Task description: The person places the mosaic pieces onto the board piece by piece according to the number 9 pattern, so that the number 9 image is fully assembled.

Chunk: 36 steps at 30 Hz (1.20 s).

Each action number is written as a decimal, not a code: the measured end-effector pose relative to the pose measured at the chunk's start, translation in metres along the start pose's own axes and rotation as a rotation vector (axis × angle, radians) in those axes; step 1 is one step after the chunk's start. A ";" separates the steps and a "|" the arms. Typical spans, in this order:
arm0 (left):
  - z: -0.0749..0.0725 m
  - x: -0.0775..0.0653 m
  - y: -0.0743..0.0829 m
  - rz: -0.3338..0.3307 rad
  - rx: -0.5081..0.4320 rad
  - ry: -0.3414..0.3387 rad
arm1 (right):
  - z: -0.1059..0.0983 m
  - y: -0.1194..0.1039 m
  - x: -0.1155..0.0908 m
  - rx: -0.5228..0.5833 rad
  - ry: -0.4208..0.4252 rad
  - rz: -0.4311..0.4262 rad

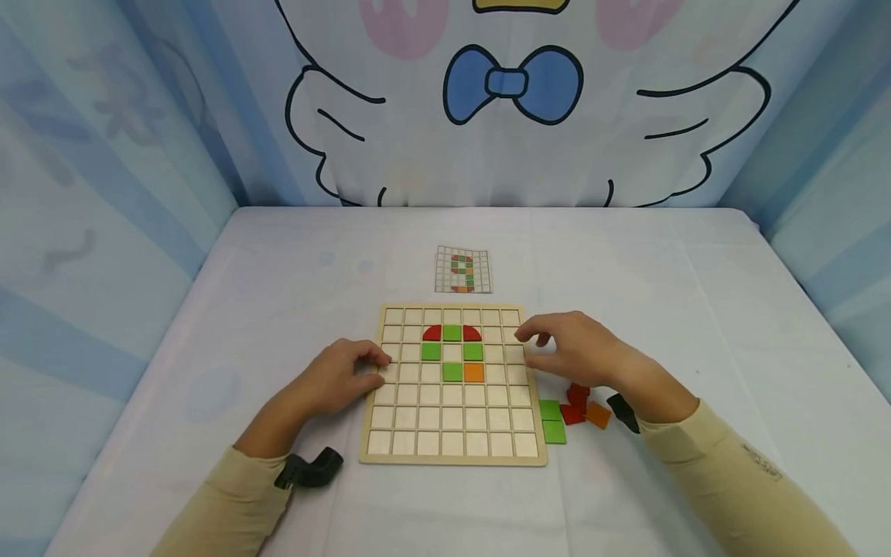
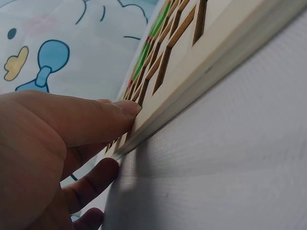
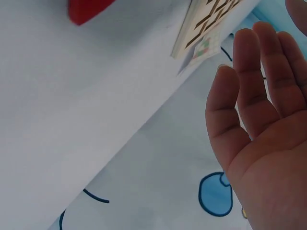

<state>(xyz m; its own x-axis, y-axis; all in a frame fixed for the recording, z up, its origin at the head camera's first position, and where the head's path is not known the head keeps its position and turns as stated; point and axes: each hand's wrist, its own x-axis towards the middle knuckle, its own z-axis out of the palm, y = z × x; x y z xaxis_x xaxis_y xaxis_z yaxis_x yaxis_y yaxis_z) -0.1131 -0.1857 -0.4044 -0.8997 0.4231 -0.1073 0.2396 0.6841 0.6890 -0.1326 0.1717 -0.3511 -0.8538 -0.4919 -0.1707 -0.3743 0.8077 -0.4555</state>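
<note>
A flat, square board of pale wood, cut into many little squares, lies on a white cloth-covered table. The left hand is at the board's left side. Its thumb rests on the rim, and its fingers are a bit bent and spread apart. This light touch may be there so the board can't slide.

The right hand is over the board's right edge. Its fingers are bent, with a gap between them and the thumb. I see nothing in them, so they are not pinching a piece.

Seven flat coloured tiles sit in the board's far half. A red tile with one round corner and another red tile with one round corner have a green square tile between them. Their round corners point outward, likely to make a curved top. Nearer on the board are three more green square tiles and one orange square tile.

Just right of the board lie two loose green tiles, some loose red tiles and a loose orange tile. Perhaps they are there because the right hand can get them easily. The red ones overlap, so I can't tell their shapes.

Beyond the board's far edge is a small white card with a coloured grid picture, probably put there so it is easy to see and copy.
</note>
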 end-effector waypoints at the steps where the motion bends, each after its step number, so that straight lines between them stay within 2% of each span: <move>1: 0.000 0.000 0.000 0.000 0.000 -0.001 | 0.000 0.003 -0.002 -0.002 -0.003 0.015; 6: -0.001 0.001 0.000 0.003 0.000 -0.009 | -0.003 0.013 -0.011 0.010 -0.013 0.078; 16: 0.000 0.001 0.000 -0.004 0.001 -0.011 | -0.003 0.031 -0.023 0.026 -0.032 0.126; 25: -0.001 0.001 0.002 -0.022 0.018 -0.006 | -0.001 0.042 -0.033 0.020 -0.033 0.106; 36: 0.000 0.001 0.000 -0.012 0.017 -0.004 | 0.006 0.046 -0.041 0.039 -0.034 0.117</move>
<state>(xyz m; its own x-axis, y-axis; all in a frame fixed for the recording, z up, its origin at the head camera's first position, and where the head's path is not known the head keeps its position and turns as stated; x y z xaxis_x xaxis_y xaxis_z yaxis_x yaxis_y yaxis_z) -0.1144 -0.1855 -0.4045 -0.9010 0.4174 -0.1181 0.2353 0.6991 0.6752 -0.1128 0.2272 -0.3707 -0.8776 -0.4064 -0.2544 -0.2578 0.8473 -0.4643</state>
